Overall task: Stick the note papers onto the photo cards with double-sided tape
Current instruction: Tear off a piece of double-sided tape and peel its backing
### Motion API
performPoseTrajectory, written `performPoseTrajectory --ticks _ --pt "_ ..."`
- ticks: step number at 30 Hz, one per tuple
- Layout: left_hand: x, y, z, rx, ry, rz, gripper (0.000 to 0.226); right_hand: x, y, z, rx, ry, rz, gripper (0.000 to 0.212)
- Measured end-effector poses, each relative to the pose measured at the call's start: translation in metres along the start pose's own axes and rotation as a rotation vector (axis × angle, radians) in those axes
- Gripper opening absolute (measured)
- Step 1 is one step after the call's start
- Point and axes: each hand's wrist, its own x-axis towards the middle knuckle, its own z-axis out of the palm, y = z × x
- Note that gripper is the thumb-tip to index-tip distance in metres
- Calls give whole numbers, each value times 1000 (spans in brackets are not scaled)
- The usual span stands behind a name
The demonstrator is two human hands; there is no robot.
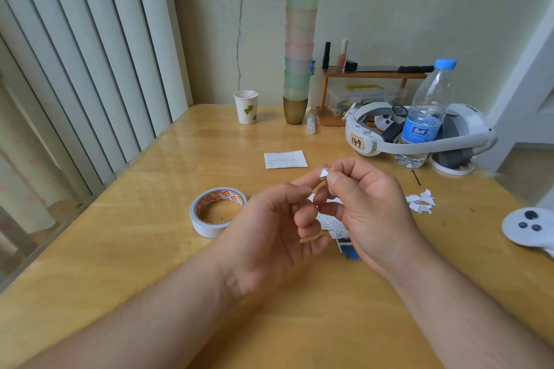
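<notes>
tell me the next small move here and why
Probably peel the backing off the small tape piece that the left hand and right hand pinch together, then press it onto the note paper lying under them. Peeled scraps already sit nearby.

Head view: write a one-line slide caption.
Both hands pinch a small tape piece above the table, beside the double-sided tape roll.

Both hands raised over a wooden table (150,249), left hand (269,237) and right hand (368,213) pinching a small tape piece (323,173), tape roll (217,211) nearby, note paper (285,159) beyond, white scraps (421,204) to the right
</notes>
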Motion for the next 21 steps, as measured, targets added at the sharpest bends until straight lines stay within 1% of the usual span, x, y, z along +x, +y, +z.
performPoseTrajectory --ticks 4,6,8,12,15,18,21 --pt "1 -7 -3 466 167 211 45 0 3 -4 -215 38 -105 19" --pt "2 -10 -3 546 207 271 45 0 2 -7 -323 18 -185 18" --pt "1 -10 -1 524 230 300 39 0 0 -10 -392 9 -259 24" --pt "-2 -5 4 503 253 377 31 2 -11 -16 -301 -41 -231 29" --pt "-5 -1 5 573 257 417 30 -1 -18 -17 -282 -102 -200 29" --pt "-6 -3 2 719 208 492 26 -3 -15 -11 -220 -96 -152 20" --pt "-6 -6 -4 936 248 616 26 -3 -12 -5 -34 -74 -63 23"
